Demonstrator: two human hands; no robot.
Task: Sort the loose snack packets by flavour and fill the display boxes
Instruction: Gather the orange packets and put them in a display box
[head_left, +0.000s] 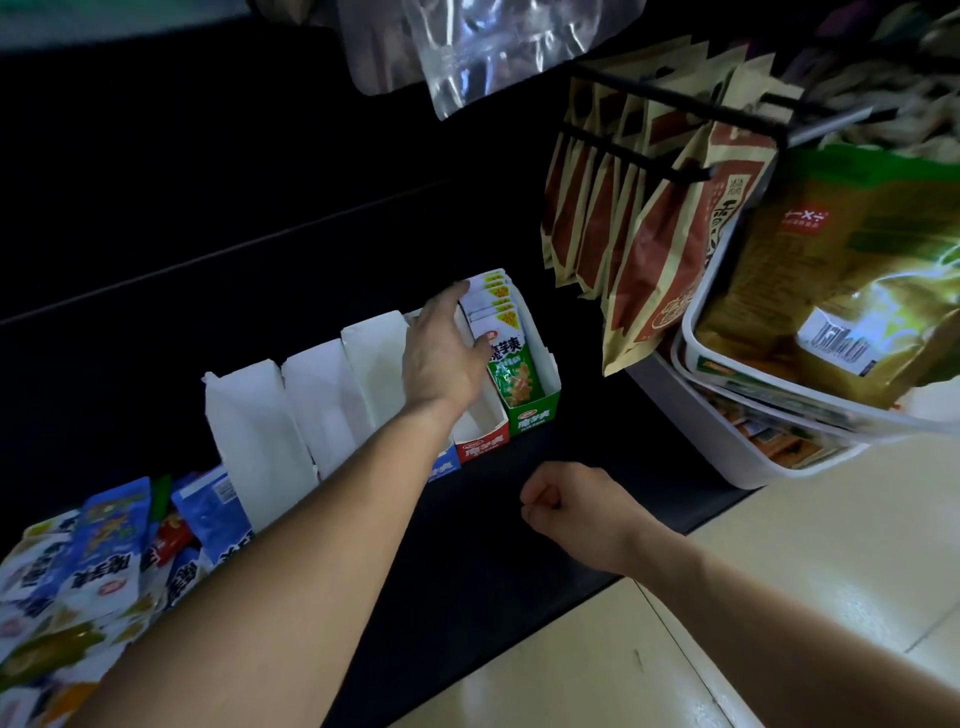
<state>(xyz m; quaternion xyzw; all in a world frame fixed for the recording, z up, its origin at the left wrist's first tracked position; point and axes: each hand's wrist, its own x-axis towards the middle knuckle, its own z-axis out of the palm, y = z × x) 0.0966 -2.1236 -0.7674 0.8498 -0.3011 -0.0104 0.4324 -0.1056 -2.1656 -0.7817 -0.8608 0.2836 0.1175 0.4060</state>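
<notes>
Several open display boxes stand in a row on a dark shelf. The green box (535, 413) at the right end holds a row of upright green packets (511, 358). Beside it a red box (480, 444) looks empty, then a blue box (444, 470) partly hidden by my forearm, then white-sided boxes (260, 415). My left hand (441, 353) reaches over the red box, fingers spread and resting against the green packets' left side. My right hand (571, 512) is a closed fist above the shelf's front edge, holding nothing. A heap of loose blue, red and green packets (98, 561) lies at the lower left.
Brown snack bags (649, 223) hang on black pegs at the right. Below them stacked white tubs (753, 457) hold a large green-gold bag (831, 270) and more packets. Clear plastic bags (483, 47) hang overhead. Pale floor tiles (727, 623) lie beyond the shelf edge.
</notes>
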